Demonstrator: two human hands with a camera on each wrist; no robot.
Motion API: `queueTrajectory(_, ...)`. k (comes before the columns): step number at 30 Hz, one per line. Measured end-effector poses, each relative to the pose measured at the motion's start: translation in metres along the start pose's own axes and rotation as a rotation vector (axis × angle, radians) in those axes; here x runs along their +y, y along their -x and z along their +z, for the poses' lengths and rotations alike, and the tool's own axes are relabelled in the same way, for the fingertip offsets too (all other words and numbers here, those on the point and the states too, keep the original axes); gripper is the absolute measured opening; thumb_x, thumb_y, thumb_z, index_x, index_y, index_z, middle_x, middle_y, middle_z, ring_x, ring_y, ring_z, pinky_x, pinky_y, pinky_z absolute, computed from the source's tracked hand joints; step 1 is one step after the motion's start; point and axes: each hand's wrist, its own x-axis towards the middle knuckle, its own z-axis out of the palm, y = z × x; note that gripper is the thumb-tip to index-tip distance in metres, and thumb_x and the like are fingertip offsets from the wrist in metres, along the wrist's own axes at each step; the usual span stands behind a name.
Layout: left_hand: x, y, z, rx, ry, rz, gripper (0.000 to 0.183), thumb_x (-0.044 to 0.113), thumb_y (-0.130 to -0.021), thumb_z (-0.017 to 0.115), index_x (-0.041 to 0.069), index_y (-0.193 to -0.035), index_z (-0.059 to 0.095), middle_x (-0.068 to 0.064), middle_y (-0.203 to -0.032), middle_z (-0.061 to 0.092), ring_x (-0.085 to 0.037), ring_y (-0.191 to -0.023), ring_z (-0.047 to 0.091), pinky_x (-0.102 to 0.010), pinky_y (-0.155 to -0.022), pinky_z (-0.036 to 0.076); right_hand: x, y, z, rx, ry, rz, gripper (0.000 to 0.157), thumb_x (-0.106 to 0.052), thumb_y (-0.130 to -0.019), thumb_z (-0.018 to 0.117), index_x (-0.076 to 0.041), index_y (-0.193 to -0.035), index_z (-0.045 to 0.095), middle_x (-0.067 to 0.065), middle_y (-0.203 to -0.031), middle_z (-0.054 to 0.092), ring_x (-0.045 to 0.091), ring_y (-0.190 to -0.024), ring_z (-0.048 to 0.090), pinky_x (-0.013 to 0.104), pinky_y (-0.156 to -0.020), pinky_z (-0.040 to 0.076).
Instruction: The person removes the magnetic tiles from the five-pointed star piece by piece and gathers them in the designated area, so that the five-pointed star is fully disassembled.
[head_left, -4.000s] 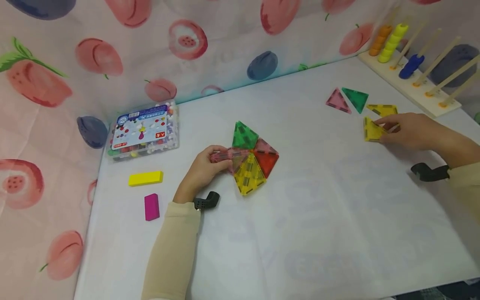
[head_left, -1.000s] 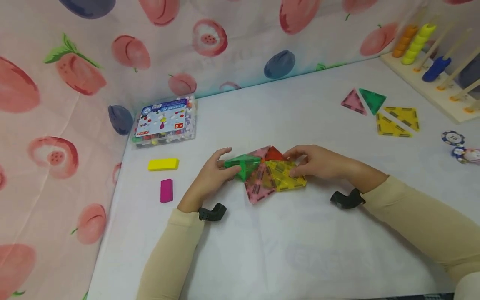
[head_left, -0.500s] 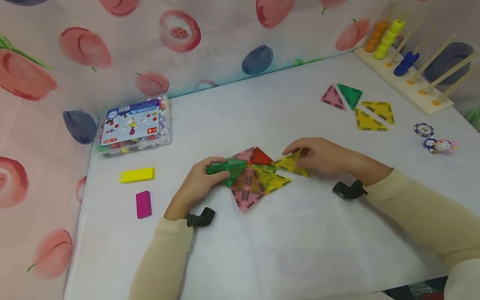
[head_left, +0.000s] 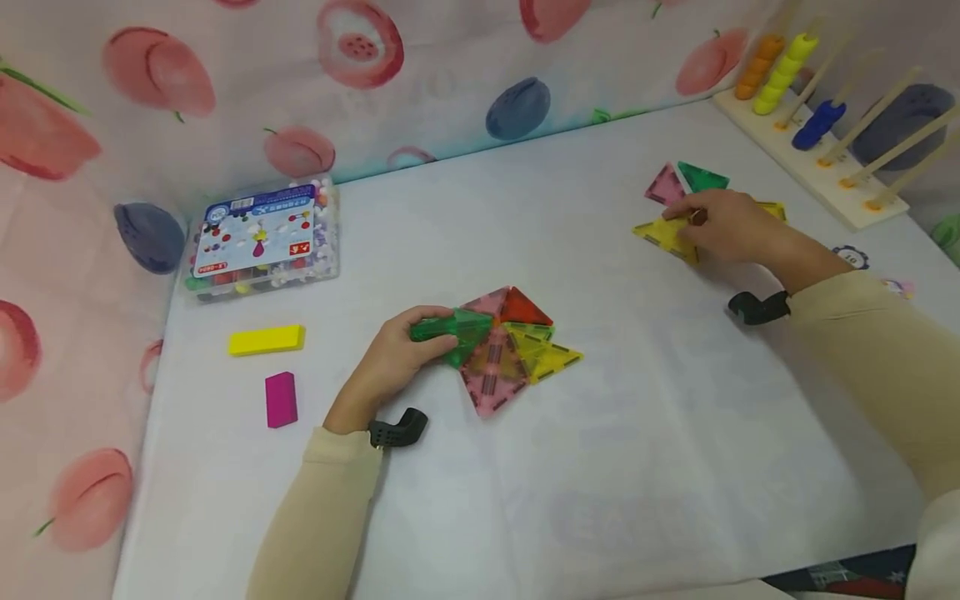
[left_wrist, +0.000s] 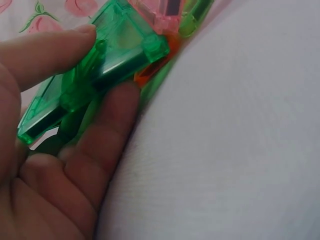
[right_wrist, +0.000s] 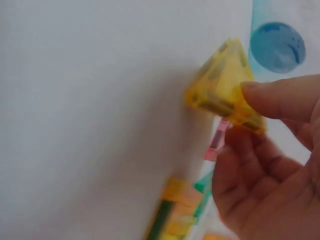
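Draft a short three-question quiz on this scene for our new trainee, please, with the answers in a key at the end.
1. Multiple choice: the triangular tile in the right hand is a) blue, b) yellow, c) red.

2. True or false: the left hand grips the tile cluster by a green part.

3. Fill in: of the yellow block and the magenta block, the ____ one lies nearer the clear plastic box.

Key: 1. b; 2. true; 3. yellow.
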Motion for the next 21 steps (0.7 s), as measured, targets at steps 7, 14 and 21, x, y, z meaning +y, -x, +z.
queueTrajectory(7, 0.022, 0.013, -0.001, 0.0, -0.01, -0.003, 0.042, 0.029, -0.081, 0.067, 0.018, -0.119, 0.055, -0.006, -0.12, 0.049, -0.022, -0.101, 0.048, -0.037, -0.086, 0.039, -0.05, 0.03, 0.008, 0.121, -0.038, -0.208, 0.05, -0.038, -0.085, 0.058, -0.009, -0.125, 0.051, 0.016, -0.119, 0.051, 0.033, -0.108, 0.045, 0.051, -0.086, 0.038)
queueTrajectory(14, 0.007, 0.005, -0.002, 0.016, -0.013, -0.013, 0.043, 0.036, -0.077, 0.068, 0.024, -0.117, 0.056, -0.002, -0.12, 0.049, -0.02, -0.1, 0.049, -0.036, -0.085, 0.039, -0.102, 0.058, 0.066, -0.229, -0.102, -0.487, 0.033, -0.032, -0.083, 0.063, -0.018, -0.112, 0.057, -0.007, -0.105, 0.059, 0.012, -0.096, 0.052, 0.034, -0.082, 0.044)
queueTrajectory(21, -0.001, 0.0, -0.001, 0.02, -0.017, 0.011, 0.047, 0.046, -0.072, 0.069, 0.029, -0.114, 0.057, 0.001, -0.118, 0.05, -0.019, -0.1, 0.049, -0.036, -0.085, 0.039, -0.122, 0.055, 0.091, -0.351, -0.158, -0.609, 0.021, -0.025, -0.083, 0.064, -0.019, -0.1, 0.053, -0.006, -0.087, 0.051, 0.012, -0.08, 0.048, 0.028, -0.07, 0.042)
